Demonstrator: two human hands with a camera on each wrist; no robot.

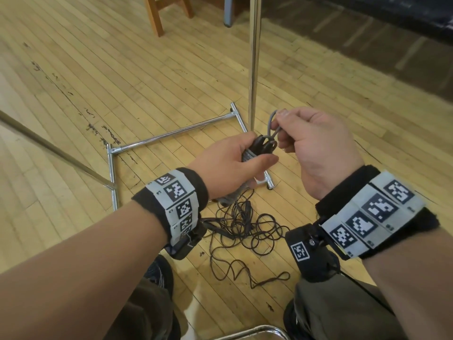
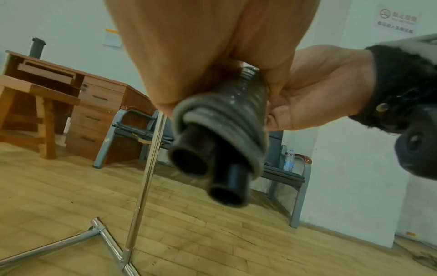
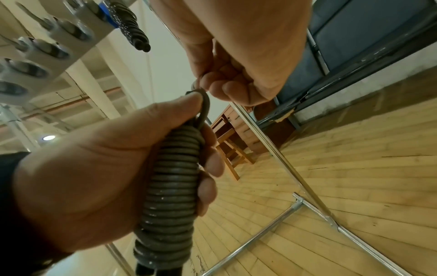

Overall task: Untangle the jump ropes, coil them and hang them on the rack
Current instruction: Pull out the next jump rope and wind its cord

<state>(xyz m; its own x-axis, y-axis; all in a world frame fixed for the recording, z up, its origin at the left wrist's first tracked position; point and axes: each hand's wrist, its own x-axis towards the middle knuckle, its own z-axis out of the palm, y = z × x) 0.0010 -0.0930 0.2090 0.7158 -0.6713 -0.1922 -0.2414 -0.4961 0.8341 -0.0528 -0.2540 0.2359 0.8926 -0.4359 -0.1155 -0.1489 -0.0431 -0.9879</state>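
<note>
My left hand (image 1: pixel 257 153) grips a grey jump rope (image 1: pixel 263 147) wound tightly round its two black handles (image 2: pixel 189 156). The handle ends stick out below my palm in the left wrist view. My right hand (image 1: pixel 279 128) pinches a short grey loop (image 1: pixel 271 121) of that rope just above the bundle. In the right wrist view the coil (image 3: pixel 175 177) fills my left fist and the loop (image 3: pixel 205 106) runs up to my right fingers (image 3: pixel 224 87). A second thin dark rope (image 1: pixel 247 229) lies tangled on the floor between my knees. The chrome rack's pole (image 1: pixel 253 69) stands just behind my hands.
The rack's base bars (image 1: pixel 176 133) lie on the wooden floor ahead. A slanted metal rod (image 1: pixel 49 143) crosses at left. A wooden stool (image 1: pixel 157 13), a desk (image 2: pixel 99 97) and a chair with a water bottle (image 2: pixel 289 159) stand further back. Another dark coiled rope (image 3: pixel 133 28) hangs overhead.
</note>
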